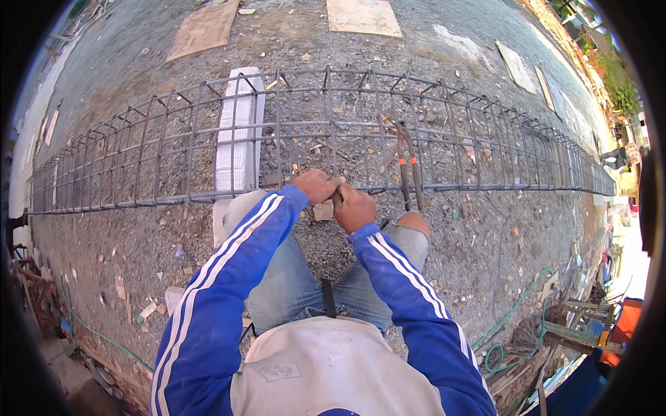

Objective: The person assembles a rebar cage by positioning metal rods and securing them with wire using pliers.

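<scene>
**Ana:** Rebar cage (333, 135) first — where does it sit?

**Ben:** Lying lengthwise on the gravel ground (485, 236), propped on a white block (236, 139) and running out toward both sides of the view. I'd judge it heavy and rigid; better to grip the long bars than the thin stirrups, which look rough and could scrape bare skin.

**Ana:** And the pincers?

**Ben:** Pincers (409, 177) with orange-banded handles hang on the cage's near long bar, just right of the hands. Nobody holds them.

**Ana:** The hands?

**Ben:** Both meet at the near long bar. Left hand (317, 186) is curled closed with its fingers at the bar. Right hand (354, 208) is fisted around a short dark handle; the tool's working end is hidden. Probably thin tie wire there, soft and easily bent, but it's too small to make out.
</scene>
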Available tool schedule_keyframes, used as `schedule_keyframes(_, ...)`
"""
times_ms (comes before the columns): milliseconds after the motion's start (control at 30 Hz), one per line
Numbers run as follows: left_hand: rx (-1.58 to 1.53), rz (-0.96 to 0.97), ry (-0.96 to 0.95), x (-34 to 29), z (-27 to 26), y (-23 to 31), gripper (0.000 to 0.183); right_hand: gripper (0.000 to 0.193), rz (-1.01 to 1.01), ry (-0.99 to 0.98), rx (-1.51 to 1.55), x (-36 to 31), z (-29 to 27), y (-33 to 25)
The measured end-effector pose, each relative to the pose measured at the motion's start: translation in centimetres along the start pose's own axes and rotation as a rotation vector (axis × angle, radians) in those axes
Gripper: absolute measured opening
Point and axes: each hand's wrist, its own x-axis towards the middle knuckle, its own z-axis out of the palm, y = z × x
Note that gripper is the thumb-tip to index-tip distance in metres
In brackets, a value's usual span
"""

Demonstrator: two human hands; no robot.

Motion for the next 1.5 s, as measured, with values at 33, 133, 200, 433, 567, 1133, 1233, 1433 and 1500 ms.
schedule_keyframes(33, 0.002, -0.004, -0.04, 0.1, -0.4, 1.8, 0.045, 0.019, -0.04, 0.021, -0.002, -0.5, 0.3, 1.4)
schedule_keyframes(133, -0.124, -0.013, -0.042, -1.5, -2.1, 3.6, 0.057, 0.017, -0.152, 0.055, -0.047, -1.5, -0.2, 1.7)
schedule_keyframes(200, -0.335, -0.233, -0.139, -0.7, -2.5, 3.1, 0.059, 0.016, -0.174, 0.072, -0.074, -1.8, -0.3, 1.1)
schedule_keyframes(433, -0.599, -0.186, -0.178, -0.2, -1.7, 1.1, 0.059, 0.015, -0.026, 0.051, -0.073, -1.8, 0.7, 1.1)
schedule_keyframes(567, -0.508, -0.009, -0.176, -0.4, -2.0, 0.0, 0.046, 0.016, 0.006, 0.03, -0.196, -2.3, -0.3, -0.9)
schedule_keyframes(1133, -0.711, -0.145, -0.301, 0.0, -2.6, 0.8, 0.033, 0.016, -0.128, -0.56, -0.412, -2.6, -3.6, -1.2)
schedule_keyframes(1233, -0.506, -0.148, -0.263, -0.1, -3.2, 2.0, 0.039, 0.014, -0.135, -0.447, -0.303, -3.3, -2.1, -2.5)
schedule_keyframes(1433, -0.234, 0.003, -0.087, -0.2, -1.9, 1.6, 0.046, 0.02, 0.147, -0.096, 0.026, -2.1, 0.4, -3.2)
schedule_keyframes(1500, -0.357, -0.027, -0.073, -0.3, -0.7, -1.2, 0.046, 0.021, 0.253, -0.04, 0.135, -1.5, -0.7, -3.6)
